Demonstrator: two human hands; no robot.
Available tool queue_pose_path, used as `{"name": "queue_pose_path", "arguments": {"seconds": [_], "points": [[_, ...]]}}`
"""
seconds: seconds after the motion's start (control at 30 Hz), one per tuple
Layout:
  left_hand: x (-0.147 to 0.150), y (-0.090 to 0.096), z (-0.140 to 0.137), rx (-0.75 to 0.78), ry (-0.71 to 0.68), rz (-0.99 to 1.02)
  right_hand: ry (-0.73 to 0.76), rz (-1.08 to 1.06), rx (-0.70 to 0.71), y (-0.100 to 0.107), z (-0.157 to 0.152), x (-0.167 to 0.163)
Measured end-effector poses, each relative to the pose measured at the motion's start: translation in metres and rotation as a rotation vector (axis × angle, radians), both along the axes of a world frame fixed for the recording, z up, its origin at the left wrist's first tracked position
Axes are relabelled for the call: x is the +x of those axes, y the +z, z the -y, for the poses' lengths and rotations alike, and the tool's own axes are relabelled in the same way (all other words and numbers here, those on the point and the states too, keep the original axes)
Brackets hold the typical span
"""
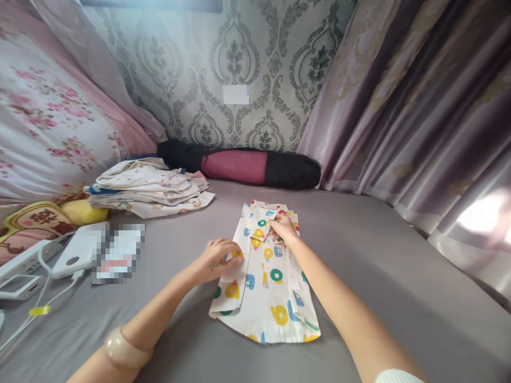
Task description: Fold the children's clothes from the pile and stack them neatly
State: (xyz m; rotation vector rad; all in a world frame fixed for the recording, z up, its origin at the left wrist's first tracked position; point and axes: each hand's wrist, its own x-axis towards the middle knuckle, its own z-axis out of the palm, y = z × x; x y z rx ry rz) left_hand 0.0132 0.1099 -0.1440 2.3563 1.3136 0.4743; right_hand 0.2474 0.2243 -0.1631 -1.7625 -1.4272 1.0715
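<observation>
A small white shirt (pixel 265 298) printed with yellow, green and blue letters lies on the grey sheet in front of me. Both of its sides are folded inward into long flaps, and the hem faces me. My left hand (pixel 221 259) rests against the left flap, thumb and fingers apart, the fingertips touching the cloth. Near the top of the shirt, my right hand (pixel 282 227) pinches a folded piece of it that looks like a sleeve. The right fingertips are partly hidden by the hand itself.
A stack of folded clothes (pixel 149 186) lies at the back left. Behind, a black and maroon rolled bag (pixel 235 166) sits along the wall. At left are a white power bank (pixel 82 250), cables, a power strip (pixel 27 260) and a yellow plush (pixel 35 226). Curtains (pixel 359 106) hang at right.
</observation>
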Motion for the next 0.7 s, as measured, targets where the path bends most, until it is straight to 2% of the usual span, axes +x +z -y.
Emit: {"name": "queue_pose_path", "arguments": {"seconds": [0.17,0.33,0.5,0.7], "points": [[0.018,-0.009,-0.067,0.105,0.175,-0.028,-0.115,0.167,0.134,-0.004,-0.005,-0.003],[0.031,-0.024,-0.12,0.147,0.194,-0.102,-0.139,0.355,0.209,-0.007,0.002,-0.009],[0.033,-0.037,-0.143,0.119,0.152,-0.152,-0.126,0.4,0.246,-0.01,0.008,-0.015],[0.025,-0.045,-0.149,0.101,0.095,-0.201,-0.084,0.441,0.292,-0.017,0.009,-0.015]]}}
